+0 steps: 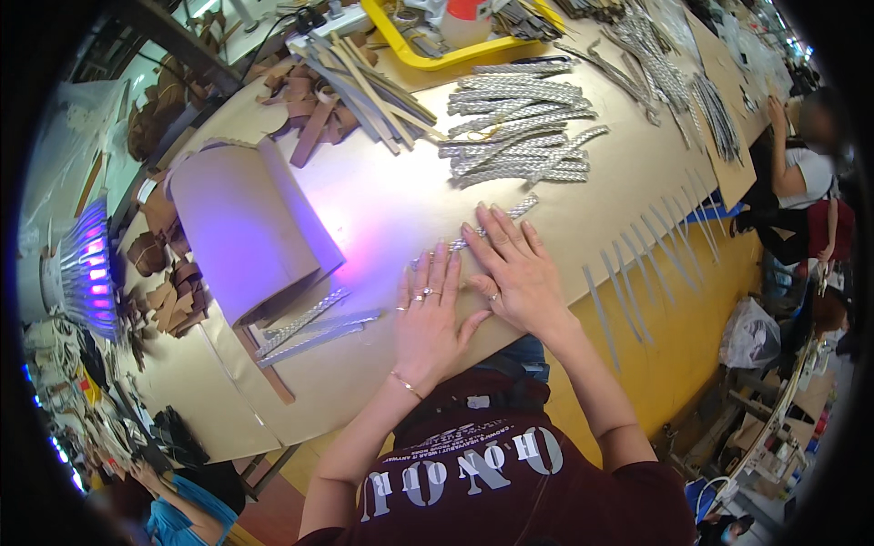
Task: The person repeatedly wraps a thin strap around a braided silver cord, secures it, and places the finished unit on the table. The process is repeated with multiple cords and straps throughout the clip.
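A silver braided strap [525,207] lies on the tan-covered table, mostly hidden beneath my fingers. Pressing down on its lower end is my left hand [428,318], fingers stretched out flat. My right hand [515,275] rests flat on the strap's middle, thumb pointing toward the left hand. Beyond them lies a pile of similar silver braided straps [519,118]. To the left of my left hand, another braided strap [302,324] and some flat grey strips [328,334] lie together on the table.
A curved brown board cover [241,214] stands at left, beside a glowing purple lamp [84,266]. Loose strips [373,91] and brown scraps [305,100] lie behind it. A yellow tray [391,41] sits at the back. Thin grey strips [633,282] line the table's right edge. Other people work nearby.
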